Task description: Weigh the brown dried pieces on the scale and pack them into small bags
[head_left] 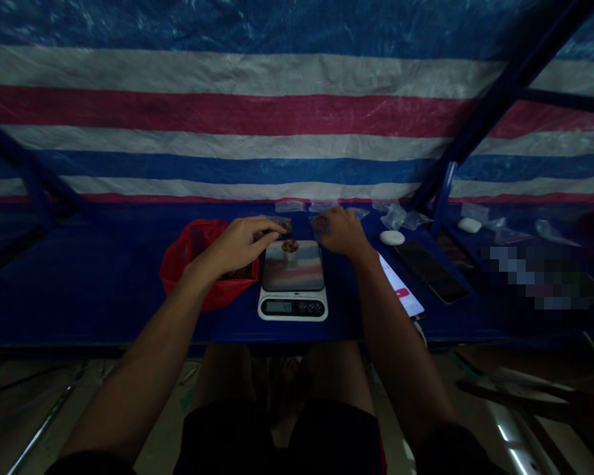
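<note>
A red plastic bag (193, 260) is seen bunched on a blue table (103, 303) at left, with something dark, too dim to identify, showing at its mouth. The left hand (237, 245) is held above the bag, palm down, with its fingers closed on a small packet (280, 225) of dark material just beyond the far edge of a digital scale (293, 310). A small cup (290, 254) filled with brown pieces is stood on the scale's platform, below and between the hands; the scale's reading is too small to be made out. The right hand (340, 231) is held palm down past the scale's far right corner, its fingers turned toward the packet, and a clear bag (319, 225) is seen at those fingers, though whether it is gripped cannot be told. A row of clear bags (290, 206) is laid along the table's far edge. Further right, a lit tablet (400, 287) is placed beside the right forearm, with a round white device (392, 237), a black phone (430, 270) and a white case (469, 225) nearby. A striped tarp (297, 112) is hung behind a blue frame (505, 86).
</note>
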`<state>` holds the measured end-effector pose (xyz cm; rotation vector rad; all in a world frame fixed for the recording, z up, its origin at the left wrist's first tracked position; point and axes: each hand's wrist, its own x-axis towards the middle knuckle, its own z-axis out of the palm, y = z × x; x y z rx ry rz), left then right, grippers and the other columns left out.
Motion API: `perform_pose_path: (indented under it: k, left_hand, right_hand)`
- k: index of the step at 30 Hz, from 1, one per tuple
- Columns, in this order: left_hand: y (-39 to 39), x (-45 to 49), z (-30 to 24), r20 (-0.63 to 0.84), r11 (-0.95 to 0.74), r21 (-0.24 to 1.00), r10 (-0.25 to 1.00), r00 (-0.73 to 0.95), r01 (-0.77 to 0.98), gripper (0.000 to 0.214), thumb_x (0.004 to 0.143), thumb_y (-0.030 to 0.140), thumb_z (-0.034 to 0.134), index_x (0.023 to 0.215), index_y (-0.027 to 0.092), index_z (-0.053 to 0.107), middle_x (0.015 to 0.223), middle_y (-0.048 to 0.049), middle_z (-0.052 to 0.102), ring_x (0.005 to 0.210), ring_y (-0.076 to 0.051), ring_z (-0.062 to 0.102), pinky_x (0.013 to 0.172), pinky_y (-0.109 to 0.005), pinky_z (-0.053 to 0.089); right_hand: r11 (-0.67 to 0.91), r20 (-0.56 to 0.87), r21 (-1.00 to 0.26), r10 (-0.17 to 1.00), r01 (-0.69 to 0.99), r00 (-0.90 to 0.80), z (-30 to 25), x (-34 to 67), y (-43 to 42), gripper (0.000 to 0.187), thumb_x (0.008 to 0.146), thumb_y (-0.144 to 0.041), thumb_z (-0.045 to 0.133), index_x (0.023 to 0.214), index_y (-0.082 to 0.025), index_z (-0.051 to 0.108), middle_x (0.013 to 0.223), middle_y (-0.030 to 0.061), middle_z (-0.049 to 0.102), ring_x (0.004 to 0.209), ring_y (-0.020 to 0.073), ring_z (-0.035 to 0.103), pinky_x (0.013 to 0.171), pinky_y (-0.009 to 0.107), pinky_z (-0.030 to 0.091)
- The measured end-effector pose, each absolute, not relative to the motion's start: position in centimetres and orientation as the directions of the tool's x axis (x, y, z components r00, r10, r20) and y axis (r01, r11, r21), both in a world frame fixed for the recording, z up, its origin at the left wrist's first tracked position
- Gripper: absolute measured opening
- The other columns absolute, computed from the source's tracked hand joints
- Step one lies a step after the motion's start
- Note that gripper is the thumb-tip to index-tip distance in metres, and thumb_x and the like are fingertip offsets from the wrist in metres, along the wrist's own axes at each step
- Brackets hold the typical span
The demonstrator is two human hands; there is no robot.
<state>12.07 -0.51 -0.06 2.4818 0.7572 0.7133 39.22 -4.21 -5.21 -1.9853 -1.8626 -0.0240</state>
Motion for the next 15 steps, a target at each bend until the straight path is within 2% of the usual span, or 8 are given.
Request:
perform_pose_path:
  k: [3, 5, 7, 10, 13, 15]
  left_hand:
    - [-0.1, 12.0, -0.7, 0.350, -0.737, 0.568, 0.620, 0.702, 0.367, 0.028, 0.104, 0.030, 0.058, 0.119, 0.020, 0.081, 0.122, -0.0072, 0.082, 0.110, -0.021, 0.075, 0.106, -0.039, 0.056]
    - [0.3, 12.0, -1.0, 0.355, -0.723, 0.592, 0.630, 0.690, 0.356, 0.028, 0.103, 0.029, 0.059, 0.119, 0.020, 0.081, 0.121, -0.0070, 0.082, 0.110, -0.021, 0.075, 0.104, -0.038, 0.057]
    - [0.9, 12.2, -1.3, 0.358, -0.709, 0.614, 0.642, 0.678, 0.348, 0.028, 0.103, 0.030, 0.060, 0.119, 0.020, 0.081, 0.120, -0.0071, 0.082, 0.110, -0.022, 0.075, 0.102, -0.036, 0.057]
    - [1.9, 12.6, -1.7, 0.375, -0.702, 0.623, 0.656, 0.656, 0.346, 0.028, 0.103, 0.032, 0.060, 0.118, 0.020, 0.080, 0.119, -0.0073, 0.082, 0.110, -0.022, 0.075, 0.099, -0.035, 0.057]
    - [2.6, 13.4, -2.1, 0.425, -0.711, 0.597, 0.673, 0.606, 0.371, 0.030, 0.103, 0.032, 0.059, 0.121, 0.019, 0.078, 0.120, -0.0080, 0.081, 0.107, -0.021, 0.074, 0.094, -0.035, 0.058]
    - [2.8, 13.9, -2.4, 0.499, -0.736, 0.570, 0.663, 0.558, 0.366, 0.033, 0.103, 0.033, 0.059, 0.126, 0.018, 0.075, 0.125, -0.0097, 0.079, 0.108, -0.022, 0.073, 0.091, -0.034, 0.058]
  right_hand:
    - [0.034, 0.198, -0.272, 0.980, 0.962, 0.022, -5.5, 39.6, -4.4, 0.057, 0.085, -0.027, 0.074, 0.141, -0.021, 0.070, 0.148, 0.0204, 0.063, 0.131, 0.0474, 0.058, 0.110, 0.062, 0.049]
    - [0.080, 0.194, -0.292, 0.981, 0.953, -0.023, -5.6, 39.7, -4.3, 0.062, 0.085, -0.023, 0.074, 0.146, -0.019, 0.066, 0.152, 0.0203, 0.061, 0.134, 0.0440, 0.058, 0.115, 0.058, 0.047]
    - [0.095, 0.236, -0.333, 0.972, 0.938, -0.014, -5.7, 39.8, -4.0, 0.059, 0.086, -0.015, 0.067, 0.145, -0.016, 0.065, 0.151, 0.0193, 0.063, 0.135, 0.0383, 0.061, 0.117, 0.051, 0.047]
    - [0.026, 0.342, -0.432, 0.930, 0.901, 0.137, -5.3, 39.7, -3.5, 0.042, 0.093, -0.012, 0.055, 0.132, -0.014, 0.073, 0.136, 0.0189, 0.074, 0.127, 0.0339, 0.068, 0.113, 0.047, 0.051]
    - [0.016, 0.451, -0.549, 0.847, 0.836, 0.280, -4.4, 39.5, -3.2, 0.030, 0.096, -0.019, 0.055, 0.113, -0.014, 0.080, 0.119, 0.0175, 0.080, 0.112, 0.0313, 0.074, 0.106, 0.046, 0.055]
    - [0.057, 0.496, -0.641, 0.792, 0.765, 0.357, -3.7, 39.3, -3.0, 0.028, 0.095, -0.021, 0.057, 0.109, -0.015, 0.081, 0.114, 0.0149, 0.081, 0.104, 0.0277, 0.075, 0.100, 0.042, 0.058]
